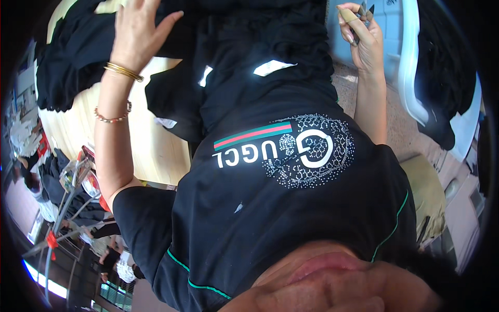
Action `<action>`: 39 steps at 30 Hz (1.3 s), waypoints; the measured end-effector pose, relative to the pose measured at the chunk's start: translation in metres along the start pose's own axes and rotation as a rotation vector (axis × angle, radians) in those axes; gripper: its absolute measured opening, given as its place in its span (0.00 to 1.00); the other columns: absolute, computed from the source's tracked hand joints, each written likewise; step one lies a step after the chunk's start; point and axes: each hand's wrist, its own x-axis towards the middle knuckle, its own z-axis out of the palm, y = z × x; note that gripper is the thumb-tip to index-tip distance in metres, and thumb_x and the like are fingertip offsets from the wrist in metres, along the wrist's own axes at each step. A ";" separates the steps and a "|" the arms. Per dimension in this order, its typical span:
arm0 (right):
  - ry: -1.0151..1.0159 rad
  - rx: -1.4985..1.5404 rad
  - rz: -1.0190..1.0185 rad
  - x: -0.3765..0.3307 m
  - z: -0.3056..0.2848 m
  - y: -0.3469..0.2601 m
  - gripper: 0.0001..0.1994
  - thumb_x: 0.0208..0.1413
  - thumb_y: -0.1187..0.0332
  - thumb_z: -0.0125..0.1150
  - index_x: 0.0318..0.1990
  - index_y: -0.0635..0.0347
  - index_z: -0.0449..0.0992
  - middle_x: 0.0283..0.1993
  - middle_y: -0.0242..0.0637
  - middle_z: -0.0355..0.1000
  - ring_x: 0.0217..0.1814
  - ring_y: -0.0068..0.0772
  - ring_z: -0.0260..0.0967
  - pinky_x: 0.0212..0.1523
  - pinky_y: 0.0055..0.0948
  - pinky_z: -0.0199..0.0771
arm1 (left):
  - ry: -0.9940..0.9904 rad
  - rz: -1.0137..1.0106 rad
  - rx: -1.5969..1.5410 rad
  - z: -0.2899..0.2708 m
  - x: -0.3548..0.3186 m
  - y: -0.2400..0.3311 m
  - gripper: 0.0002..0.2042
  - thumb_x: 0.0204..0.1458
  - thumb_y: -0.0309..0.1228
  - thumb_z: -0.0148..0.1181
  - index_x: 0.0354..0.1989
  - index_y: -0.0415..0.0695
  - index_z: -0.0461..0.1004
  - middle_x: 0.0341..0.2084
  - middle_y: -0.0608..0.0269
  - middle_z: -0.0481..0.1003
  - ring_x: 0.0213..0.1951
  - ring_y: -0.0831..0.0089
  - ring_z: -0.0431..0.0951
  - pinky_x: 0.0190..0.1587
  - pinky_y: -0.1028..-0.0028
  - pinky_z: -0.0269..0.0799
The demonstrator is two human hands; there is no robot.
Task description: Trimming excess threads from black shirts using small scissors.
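Note:
Over black cloth on the left, my left hand is raised with its fingers stretched and the thumb spread. It holds nothing, and the upper edge cuts off some fingertips. My right hand is closed around small dark thread snips, whose pointed ends stick out between the fingers. A tan wrap covers part of one finger. Between my hands a heap of black garments lies across my lap, with a white label showing on it.
A pale wooden table stands at my left, bearing more black garments. To the right is a light blue surface with a white curved rim, and black cloth hangs beyond it. Metal rods and people are farther left.

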 end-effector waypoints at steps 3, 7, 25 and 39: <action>0.078 -0.144 -0.029 -0.015 -0.010 -0.001 0.10 0.63 0.73 0.57 0.50 0.66 0.77 0.36 0.35 0.71 0.24 0.12 0.57 0.24 0.14 0.51 | 0.067 0.025 0.728 0.015 -0.013 -0.033 0.29 0.58 0.46 0.62 0.65 0.46 0.65 0.56 0.44 0.70 0.52 0.43 0.73 0.52 0.61 0.75; 0.123 -0.335 0.090 -0.023 -0.029 0.025 0.10 0.63 0.72 0.58 0.50 0.61 0.79 0.34 0.31 0.74 0.23 0.09 0.56 0.25 0.11 0.52 | -0.001 -0.351 0.941 -0.009 -0.060 -0.035 0.13 0.62 0.43 0.60 0.52 0.56 0.75 0.20 0.60 0.77 0.21 0.61 0.80 0.23 0.64 0.73; -0.115 -0.559 0.126 -0.030 0.028 0.065 0.26 0.60 0.74 0.60 0.68 0.55 0.68 0.27 0.20 0.61 0.30 0.12 0.55 0.36 0.19 0.61 | -0.129 0.243 0.488 0.087 0.096 0.006 0.25 0.54 0.47 0.66 0.55 0.44 0.75 0.50 0.51 0.77 0.54 0.54 0.76 0.54 0.62 0.72; 0.039 -0.256 0.034 -0.040 -0.012 0.027 0.14 0.60 0.71 0.60 0.53 0.62 0.79 0.30 0.22 0.71 0.21 0.05 0.54 0.21 0.12 0.50 | 0.038 -0.310 -1.196 -0.007 0.043 0.054 0.16 0.60 0.19 0.51 0.56 0.25 0.71 0.53 0.43 0.75 0.54 0.59 0.78 0.63 0.64 0.70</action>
